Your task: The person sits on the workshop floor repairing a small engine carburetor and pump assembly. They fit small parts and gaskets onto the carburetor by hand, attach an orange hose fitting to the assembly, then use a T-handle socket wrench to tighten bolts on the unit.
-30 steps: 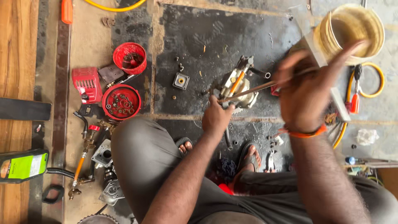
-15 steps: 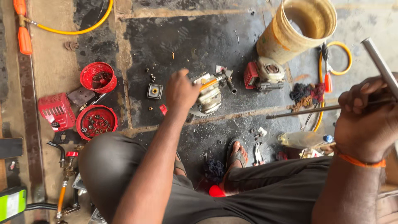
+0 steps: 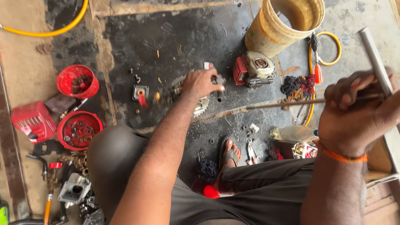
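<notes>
My left hand (image 3: 201,83) reaches out over a dark rubber mat (image 3: 175,37) and grips a small metal engine part (image 3: 200,104) with a toothed edge; the hand and part are blurred. My right hand (image 3: 354,112), with an orange band on the wrist, is closed around a long thin metal rod (image 3: 283,103) that points left toward the part. A grey metal bar (image 3: 375,58) runs up behind that hand. A small red and grey engine (image 3: 255,68) sits just right of my left hand.
A yellowish bucket (image 3: 283,25) stands behind the engine. Two red round covers (image 3: 78,81) (image 3: 79,130), the lower holding small parts, and a red housing (image 3: 32,121) lie at left. A yellow hose (image 3: 310,83), rags, a plastic bottle (image 3: 293,134) and my sandalled foot (image 3: 229,152) are nearby.
The view has shifted. My left hand has moved along the mat with the engine part, now blurred. My right hand still holds the rod, held lower and more level.
</notes>
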